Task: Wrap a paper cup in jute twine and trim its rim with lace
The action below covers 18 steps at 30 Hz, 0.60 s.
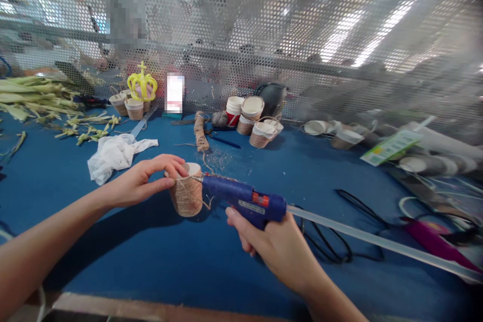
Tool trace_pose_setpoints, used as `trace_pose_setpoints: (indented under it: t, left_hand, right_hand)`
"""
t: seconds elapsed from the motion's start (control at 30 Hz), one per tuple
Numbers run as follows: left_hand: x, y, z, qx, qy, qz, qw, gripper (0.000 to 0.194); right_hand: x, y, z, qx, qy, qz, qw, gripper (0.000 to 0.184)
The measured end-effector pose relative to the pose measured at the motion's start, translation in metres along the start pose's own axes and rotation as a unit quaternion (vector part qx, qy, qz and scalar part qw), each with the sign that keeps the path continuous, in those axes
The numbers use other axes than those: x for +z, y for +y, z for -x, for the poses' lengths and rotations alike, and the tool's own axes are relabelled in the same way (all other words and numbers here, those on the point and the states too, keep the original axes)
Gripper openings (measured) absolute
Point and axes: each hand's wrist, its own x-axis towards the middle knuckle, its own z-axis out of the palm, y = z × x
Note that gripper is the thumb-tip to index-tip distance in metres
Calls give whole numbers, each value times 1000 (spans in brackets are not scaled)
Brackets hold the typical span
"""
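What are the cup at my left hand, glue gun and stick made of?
The cup: probably matte paper, judging by its thin pale rim, wrapped in fibrous brown twine, perhaps jute.
The glue gun: seemingly smooth plastic, from its rounded blue casing.
The stick: probably hot-melt glue, being smooth, whitish and translucent.

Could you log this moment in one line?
left hand: holding twine-wrapped cup; right hand: holding blue glue gun; nozzle: at cup's rim; glue stick: protruding behind gun
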Motion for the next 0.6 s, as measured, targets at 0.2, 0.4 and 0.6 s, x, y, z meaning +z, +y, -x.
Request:
trace_pose_setpoints:
  t: [0.2,0.4,0.6]
  left_hand:
    - [0,-1,1,3,1,-1,1000,12]
    - [-1,-2,1,-4,-2,20,1000,13]
    - [-11,-5,4,-41,-23,133,990,15]
  right_hand:
    - [-4,-1,-4,8,-3,-13,1000,32]
    - [-13,-8,-11,15,-14,-39,999,28]
    - [-32,5,-34,36,65,-150,986,24]
